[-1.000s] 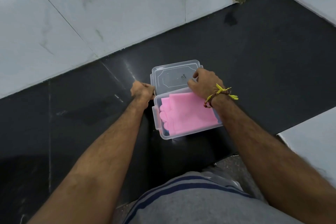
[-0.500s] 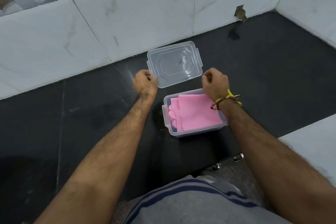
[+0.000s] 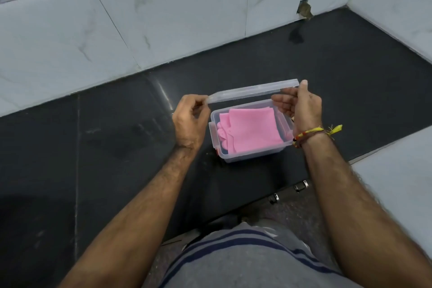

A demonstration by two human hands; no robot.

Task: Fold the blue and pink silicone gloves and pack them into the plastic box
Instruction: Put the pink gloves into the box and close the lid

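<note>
**Lid held over the box, pink glove already inside**

So the clear plastic box [image 3: 251,147] sits on the black countertop [image 3: 117,135], right in front of the person. The folded pink silicone glove [image 3: 251,130] lies flat in it, fingers pointing toward the left wall of the box. There's a hint of something darker under the pink along the bottom left edge, but I honestly can't tell if that's the blue glove.

The transparent lid [image 3: 253,90] is up in the air, above the far edge of the box and not touching it, seen almost edge-on, its right end sitting a bit higher than the left. The left hand [image 3: 189,121] pinches the lid's left end between thumb and curled fingers. The right hand [image 3: 301,105] grips the right end, thumb up on top and fingers curled underneath. That wrist has a yellow and red thread bracelet [image 3: 315,133] tied around it.

White marble-look wall tiles [image 3: 163,18] run behind the counter, one with a chipped hole [image 3: 304,9] near the corner. The person's grey striped shirt [image 3: 245,259] shows at the bottom.
</note>
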